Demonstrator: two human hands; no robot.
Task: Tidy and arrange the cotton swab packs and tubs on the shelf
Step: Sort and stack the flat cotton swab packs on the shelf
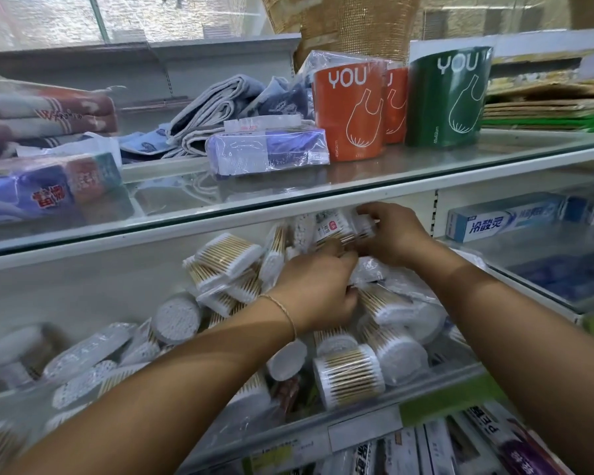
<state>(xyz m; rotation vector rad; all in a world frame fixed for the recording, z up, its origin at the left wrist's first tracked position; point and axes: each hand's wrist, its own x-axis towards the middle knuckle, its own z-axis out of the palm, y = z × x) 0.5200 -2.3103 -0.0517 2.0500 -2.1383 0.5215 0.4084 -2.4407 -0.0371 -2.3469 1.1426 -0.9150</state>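
Note:
Several clear packs and round tubs of wooden-stick cotton swabs lie in a loose heap on the middle shelf [408,402]. One round tub [348,377] lies on its side near the front edge, and a square pack [227,257] leans at the back left. My right hand [393,234] grips a labelled swab pack [330,231] high at the back of the heap, just under the glass shelf. My left hand [318,286] reaches in below it, fingers curled on the same pack's lower end; how firmly it holds is hard to see.
A glass shelf [357,186] overhangs the heap, carrying orange [348,111] and green [448,97] bag rolls, a tissue pack [268,150] and folded towels [213,111]. Toothpaste boxes [504,221] stand at the right, more boxes [443,447] below.

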